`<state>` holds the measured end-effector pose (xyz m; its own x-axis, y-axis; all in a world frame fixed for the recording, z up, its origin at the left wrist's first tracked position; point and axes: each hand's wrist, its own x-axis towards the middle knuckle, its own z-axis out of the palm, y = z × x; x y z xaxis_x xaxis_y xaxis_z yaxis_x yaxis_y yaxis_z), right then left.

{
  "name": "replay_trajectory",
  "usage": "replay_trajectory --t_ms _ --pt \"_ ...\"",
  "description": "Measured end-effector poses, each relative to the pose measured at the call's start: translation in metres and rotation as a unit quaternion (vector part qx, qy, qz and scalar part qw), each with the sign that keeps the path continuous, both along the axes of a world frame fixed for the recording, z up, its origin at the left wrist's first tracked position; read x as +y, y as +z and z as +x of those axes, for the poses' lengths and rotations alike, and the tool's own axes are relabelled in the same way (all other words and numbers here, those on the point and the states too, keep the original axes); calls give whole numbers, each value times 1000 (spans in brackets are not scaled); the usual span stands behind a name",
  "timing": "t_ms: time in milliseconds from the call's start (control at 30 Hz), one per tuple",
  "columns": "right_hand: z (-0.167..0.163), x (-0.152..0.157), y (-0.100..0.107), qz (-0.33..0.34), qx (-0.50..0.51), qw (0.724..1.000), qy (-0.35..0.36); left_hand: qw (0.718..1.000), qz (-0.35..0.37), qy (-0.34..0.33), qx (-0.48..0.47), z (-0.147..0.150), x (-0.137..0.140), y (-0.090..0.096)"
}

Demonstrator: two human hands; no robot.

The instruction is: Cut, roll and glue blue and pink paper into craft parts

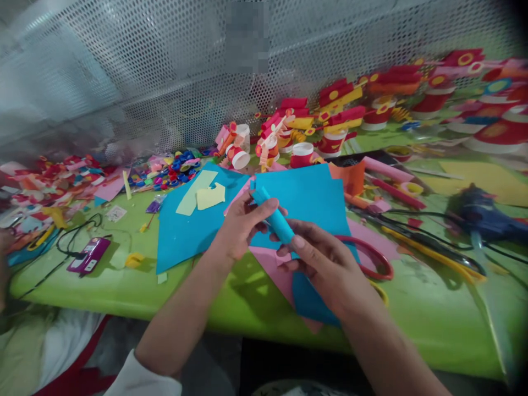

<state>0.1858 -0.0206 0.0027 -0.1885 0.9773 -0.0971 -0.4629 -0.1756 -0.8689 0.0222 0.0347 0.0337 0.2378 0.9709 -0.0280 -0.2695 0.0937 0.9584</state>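
Note:
A rolled blue paper tube point(277, 215) is held slantwise in the air between my two hands. My left hand point(247, 220) is closed around its upper end, thumb on top. At the lower end, my right hand point(319, 256) pinches the tube between thumb and fingers. Below lie flat sheets of blue paper point(305, 192), with pink paper point(272, 269) partly under them. Pale yellow-green paper scraps point(210, 197) rest on the left blue sheet point(177, 236). Red-handled scissors point(381, 264) are beside my right hand, partly covered by it.
Decorated red cups point(332, 142) line the back near a perforated metal panel point(185, 71). A glue gun point(487, 214) with a cable lies right. Left are a purple device point(88, 256), small colourful pieces point(177, 168) and a person's arm point(5, 264) at the edge.

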Motion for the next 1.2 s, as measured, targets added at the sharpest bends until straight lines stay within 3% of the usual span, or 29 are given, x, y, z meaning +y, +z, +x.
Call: replay_trajectory --t_ms 200,367,500,633,867,1033,1200 --pt "3 0 2 -34 32 998 41 997 -38 70 -16 -3 3 2" --pt "-1 0 3 -31 25 999 31 997 -39 69 -7 -1 3 0" --pt "-4 1 1 -21 28 999 40 999 -16 26 19 3 -3 2" --pt "-4 2 -1 -29 18 999 10 1000 -4 -23 0 4 -9 6" --pt "-4 3 -4 -20 -11 1000 -13 997 52 -19 46 4 -9 2" --pt "-4 2 -9 50 -111 988 -96 994 76 -11 77 5 -12 4" --pt "0 0 -2 97 -158 968 -168 990 50 -85 98 -1 -8 4"
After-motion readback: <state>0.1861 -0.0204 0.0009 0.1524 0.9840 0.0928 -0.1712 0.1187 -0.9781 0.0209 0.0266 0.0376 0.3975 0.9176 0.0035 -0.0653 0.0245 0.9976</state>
